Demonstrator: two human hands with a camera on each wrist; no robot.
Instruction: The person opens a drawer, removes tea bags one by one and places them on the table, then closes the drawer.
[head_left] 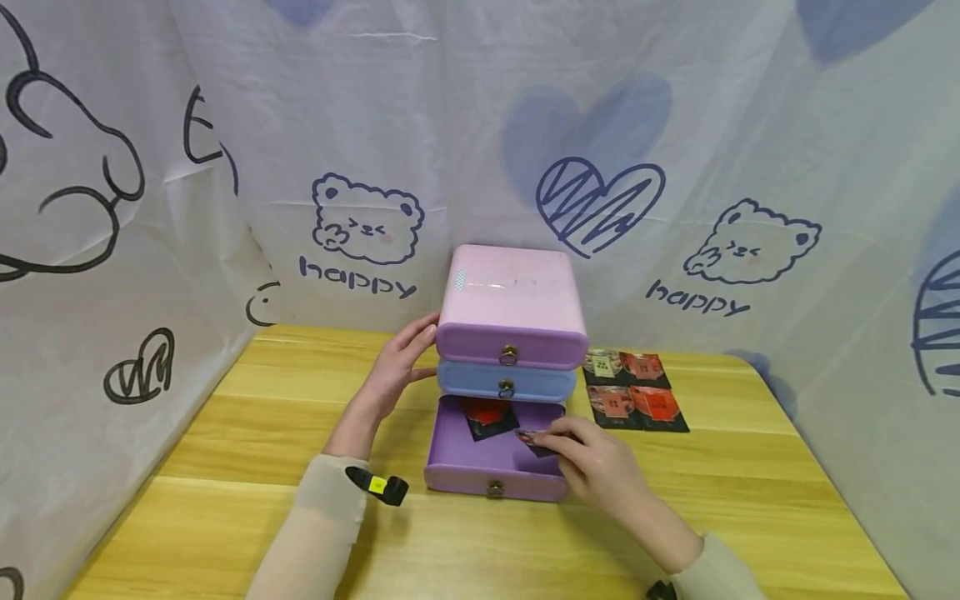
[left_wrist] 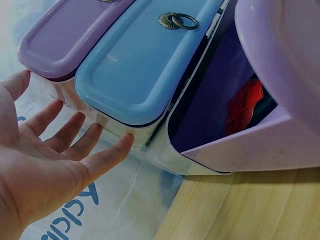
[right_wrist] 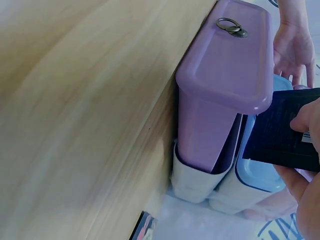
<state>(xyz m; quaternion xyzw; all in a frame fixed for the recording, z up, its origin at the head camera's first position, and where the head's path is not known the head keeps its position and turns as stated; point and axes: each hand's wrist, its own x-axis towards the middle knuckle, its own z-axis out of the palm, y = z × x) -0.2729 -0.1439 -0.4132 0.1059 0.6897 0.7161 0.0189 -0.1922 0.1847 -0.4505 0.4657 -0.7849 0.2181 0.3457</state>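
A small drawer cabinet [head_left: 513, 287] has a pink top and stacked purple and blue drawers. Its bottom purple drawer [head_left: 480, 454] is pulled out, with a black-and-red packet [head_left: 487, 418] lying inside toward the back. My right hand [head_left: 600, 467] pinches another dark packet [right_wrist: 280, 132] between thumb and fingers, over the right part of that drawer. My left hand [head_left: 393, 367] rests on the cabinet's left side, fingers spread. In the left wrist view its fingertips [left_wrist: 95, 131] touch the side beside the closed purple and blue drawers [left_wrist: 135, 60].
On the wooden table [head_left: 247, 467], right of the cabinet, several packets [head_left: 633, 392] with black, red and pale labels lie in two rows. A printed cloth [head_left: 480, 125] with hearts and bears hangs behind the table. Brass ring pulls [head_left: 495, 489] stick out from the drawer fronts.
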